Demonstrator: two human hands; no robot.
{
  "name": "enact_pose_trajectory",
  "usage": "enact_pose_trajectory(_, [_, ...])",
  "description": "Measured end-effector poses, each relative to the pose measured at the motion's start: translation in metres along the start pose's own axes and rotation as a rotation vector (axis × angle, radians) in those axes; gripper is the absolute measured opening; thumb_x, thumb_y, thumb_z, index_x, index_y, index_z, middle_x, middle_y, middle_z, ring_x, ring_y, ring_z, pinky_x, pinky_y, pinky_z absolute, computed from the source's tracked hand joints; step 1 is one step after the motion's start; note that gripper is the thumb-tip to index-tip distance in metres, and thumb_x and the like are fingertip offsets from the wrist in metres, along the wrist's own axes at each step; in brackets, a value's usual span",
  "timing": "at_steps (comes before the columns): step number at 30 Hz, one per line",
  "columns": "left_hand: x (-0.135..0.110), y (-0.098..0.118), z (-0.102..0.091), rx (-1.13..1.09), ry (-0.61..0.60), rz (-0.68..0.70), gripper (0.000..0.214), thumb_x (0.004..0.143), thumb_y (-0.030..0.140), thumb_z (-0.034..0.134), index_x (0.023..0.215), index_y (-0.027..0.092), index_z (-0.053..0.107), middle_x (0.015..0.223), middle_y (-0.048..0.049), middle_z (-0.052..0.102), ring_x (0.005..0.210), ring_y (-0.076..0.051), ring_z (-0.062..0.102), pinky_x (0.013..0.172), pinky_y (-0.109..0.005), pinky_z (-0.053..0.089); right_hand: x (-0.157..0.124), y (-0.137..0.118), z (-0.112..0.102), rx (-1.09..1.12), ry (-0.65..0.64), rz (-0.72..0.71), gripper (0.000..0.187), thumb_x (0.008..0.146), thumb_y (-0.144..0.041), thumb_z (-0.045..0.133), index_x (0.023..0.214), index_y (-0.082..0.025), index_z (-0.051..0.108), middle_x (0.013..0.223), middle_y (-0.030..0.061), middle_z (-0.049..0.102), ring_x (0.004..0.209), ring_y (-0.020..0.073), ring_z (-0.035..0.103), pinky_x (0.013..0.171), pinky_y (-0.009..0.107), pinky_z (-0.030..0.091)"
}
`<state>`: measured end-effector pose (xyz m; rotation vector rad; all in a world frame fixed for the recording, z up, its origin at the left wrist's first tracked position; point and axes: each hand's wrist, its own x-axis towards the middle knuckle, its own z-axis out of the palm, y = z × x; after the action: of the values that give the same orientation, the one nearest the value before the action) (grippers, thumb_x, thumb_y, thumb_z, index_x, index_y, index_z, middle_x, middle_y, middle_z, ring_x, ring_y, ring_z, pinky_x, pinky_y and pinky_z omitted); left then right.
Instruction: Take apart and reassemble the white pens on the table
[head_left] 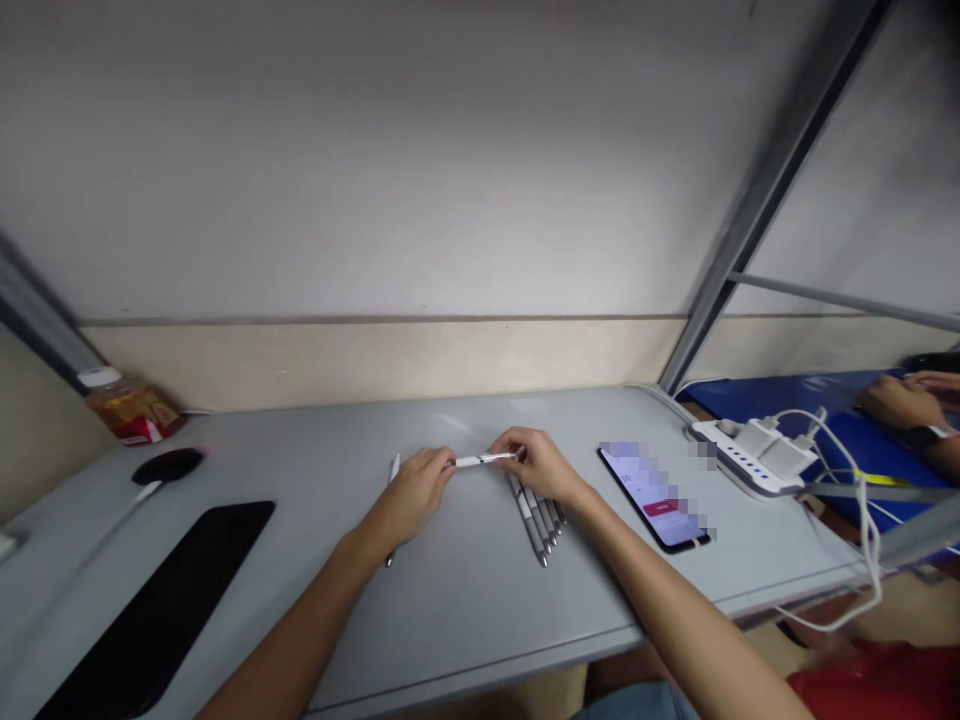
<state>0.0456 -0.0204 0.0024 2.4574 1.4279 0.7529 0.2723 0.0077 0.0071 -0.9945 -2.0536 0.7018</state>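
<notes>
A white pen (pixel 472 461) with dark bands is held level above the desk, gripped at both ends. My left hand (pixel 414 492) pinches its left end, and my right hand (pixel 538 462) has fingers closed round its right end. Beneath my right hand lies a row of several grey-and-white pens (pixel 536 522), side by side with their tips toward me; the hand hides their far ends. Another pen (pixel 395 466) rests on the desk under my left hand, mostly covered by it.
On the grey desk (pixel 450 620), a lit phone (pixel 652 500) and a white power strip (pixel 750 460) with cables are at right. A black mat (pixel 165 610), a dark round charger (pixel 166 465) and a bottle (pixel 135 408) stand left. Another person's hands (pixel 907 400) show far right.
</notes>
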Motion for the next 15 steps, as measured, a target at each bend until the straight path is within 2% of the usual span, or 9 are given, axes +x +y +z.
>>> enact_pose_trajectory(3, [0.0, 0.0, -0.001, 0.0, 0.007, 0.009, 0.032, 0.096, 0.032, 0.029, 0.082, 0.02, 0.055, 0.081, -0.0027, 0.058, 0.078, -0.017, 0.053, 0.075, -0.031, 0.042, 0.001, 0.001, 0.0, -0.03, 0.051, -0.071, 0.017, 0.074, -0.007, 0.06, 0.085, -0.017, 0.067, 0.085, 0.0033, 0.064, 0.074, 0.0134, 0.057, 0.066, 0.023, 0.042])
enact_pose_trajectory(6, [0.0, 0.001, -0.002, 0.013, 0.01, -0.02, 0.035, 0.097, 0.034, 0.027, 0.083, 0.02, 0.056, 0.082, -0.0028, 0.06, 0.079, -0.018, 0.054, 0.076, -0.032, 0.042, 0.001, 0.003, -0.001, -0.102, 0.065, -0.129, 0.025, 0.074, -0.003, 0.058, 0.092, -0.018, 0.067, 0.085, 0.0031, 0.063, 0.076, 0.0139, 0.057, 0.07, 0.025, 0.043])
enact_pose_trajectory(12, [-0.001, -0.001, -0.004, 0.021, 0.013, -0.023, 0.033, 0.097, 0.031, 0.029, 0.117, 0.026, 0.055, 0.101, -0.0038, 0.065, 0.094, -0.019, 0.058, 0.088, -0.036, 0.041, 0.001, 0.015, -0.01, -0.29, 0.079, -0.109, 0.024, 0.083, -0.009, 0.056, 0.1, -0.02, 0.069, 0.097, 0.007, 0.065, 0.089, 0.0183, 0.06, 0.08, 0.029, 0.044])
enact_pose_trajectory(15, [0.0, -0.005, -0.004, 0.023, 0.026, -0.004, 0.033, 0.096, 0.029, 0.03, 0.115, 0.025, 0.057, 0.099, -0.0049, 0.066, 0.094, -0.02, 0.059, 0.087, -0.035, 0.042, 0.001, 0.022, -0.015, -0.358, 0.098, -0.09, 0.024, 0.086, -0.012, 0.054, 0.103, -0.02, 0.07, 0.1, 0.0082, 0.066, 0.092, 0.0197, 0.06, 0.082, 0.03, 0.044])
